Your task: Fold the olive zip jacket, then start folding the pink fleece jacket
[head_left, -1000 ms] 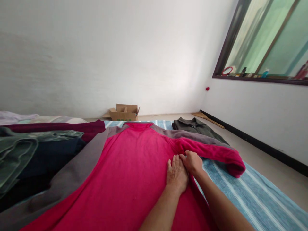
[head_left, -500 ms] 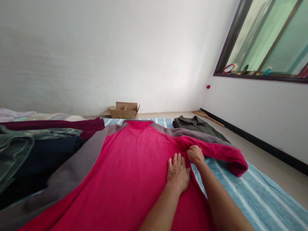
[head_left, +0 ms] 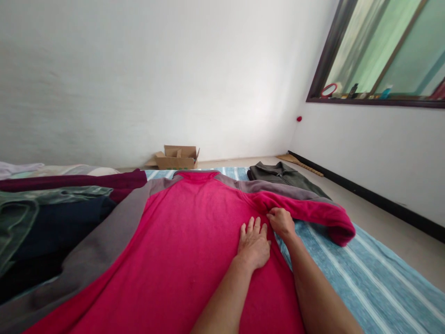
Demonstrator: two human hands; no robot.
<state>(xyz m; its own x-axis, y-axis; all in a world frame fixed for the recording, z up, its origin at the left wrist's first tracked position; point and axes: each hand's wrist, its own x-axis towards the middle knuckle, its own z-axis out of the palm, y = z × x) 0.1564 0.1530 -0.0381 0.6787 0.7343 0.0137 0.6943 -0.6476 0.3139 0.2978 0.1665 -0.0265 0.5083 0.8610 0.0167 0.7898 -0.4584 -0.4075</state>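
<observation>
A pink jacket [head_left: 187, 232] with grey shoulders and sleeves lies spread out, its collar at the far end. My left hand [head_left: 253, 243] rests flat on the jacket's right side, fingers spread. Just to its right, my right hand [head_left: 281, 221] is closed on the jacket's edge near the armpit, pinching a bit of cloth. The right sleeve [head_left: 320, 213] stretches out beyond my right hand, and its end curls over. On the left, the grey sleeve [head_left: 104, 241] runs down towards me.
Under the jacket is a blue striped sheet [head_left: 368, 273]. A folded dark green garment [head_left: 285, 175] lies beyond the right sleeve. Dark trousers and other clothes [head_left: 66, 222] are heaped at the left. A cardboard box [head_left: 177, 158] stands by the wall, and a window [head_left: 382, 55] is at the right.
The view has shifted slightly. My left hand stays flat on the jacket with its fingers a little more spread, and my right hand keeps its grip at the armpit.
</observation>
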